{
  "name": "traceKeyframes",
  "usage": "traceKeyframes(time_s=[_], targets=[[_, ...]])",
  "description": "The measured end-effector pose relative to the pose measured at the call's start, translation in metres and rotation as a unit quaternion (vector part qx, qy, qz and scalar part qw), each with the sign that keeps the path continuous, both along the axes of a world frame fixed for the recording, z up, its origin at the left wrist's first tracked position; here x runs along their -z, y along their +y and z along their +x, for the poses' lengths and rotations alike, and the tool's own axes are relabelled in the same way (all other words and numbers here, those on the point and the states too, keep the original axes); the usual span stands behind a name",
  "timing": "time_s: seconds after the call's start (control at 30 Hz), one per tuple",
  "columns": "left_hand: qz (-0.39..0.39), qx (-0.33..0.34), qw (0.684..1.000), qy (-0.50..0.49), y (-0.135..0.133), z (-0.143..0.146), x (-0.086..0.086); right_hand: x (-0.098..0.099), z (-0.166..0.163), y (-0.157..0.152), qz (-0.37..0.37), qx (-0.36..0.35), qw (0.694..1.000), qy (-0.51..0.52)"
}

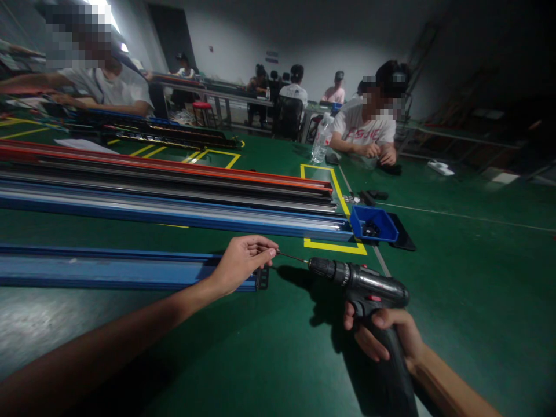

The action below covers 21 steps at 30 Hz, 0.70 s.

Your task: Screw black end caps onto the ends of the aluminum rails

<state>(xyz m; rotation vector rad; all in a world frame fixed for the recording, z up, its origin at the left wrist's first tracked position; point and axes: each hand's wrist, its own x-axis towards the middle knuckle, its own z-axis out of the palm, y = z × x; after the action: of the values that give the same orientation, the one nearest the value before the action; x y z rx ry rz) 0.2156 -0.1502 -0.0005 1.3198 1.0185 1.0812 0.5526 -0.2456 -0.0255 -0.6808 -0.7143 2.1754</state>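
My right hand (382, 336) is wrapped round the handle of a black cordless drill (369, 286), which points left. A long thin driver bit (293, 256) sticks out of its chuck. The fingers of my left hand (245, 258) pinch together at the tip of that bit; whether a screw sits there is too small to tell. Below and behind my left hand lies a blue metal profile (130, 269) with a black end piece (263, 278) at its right end. The bit's tip is close to this end piece, a little above it.
More long profiles, an orange one (217, 169) and a blue one (195, 217), lie across the green table (456, 301). A blue bin (374, 225) with small black parts stands at their right ends. Behind are water bottles (321, 139) and a seated co-worker (369, 124).
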Motion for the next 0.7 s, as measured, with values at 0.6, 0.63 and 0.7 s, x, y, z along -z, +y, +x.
traceKeyframes(time_s=[0.6,0.63,0.7], targets=[[0.029,0.052,0.996,0.06,0.003,-0.006,-0.015,-0.01,0.004,0.005,-0.006,0.01,0.999,-0.033],[0.04,0.036,0.996,0.069,0.007,-0.009,-0.015,-0.011,0.004,0.005,-0.006,0.01,0.999,-0.037],[0.064,0.003,0.992,0.111,0.015,-0.017,-0.016,-0.012,0.006,0.006,-0.006,0.006,0.999,-0.04]])
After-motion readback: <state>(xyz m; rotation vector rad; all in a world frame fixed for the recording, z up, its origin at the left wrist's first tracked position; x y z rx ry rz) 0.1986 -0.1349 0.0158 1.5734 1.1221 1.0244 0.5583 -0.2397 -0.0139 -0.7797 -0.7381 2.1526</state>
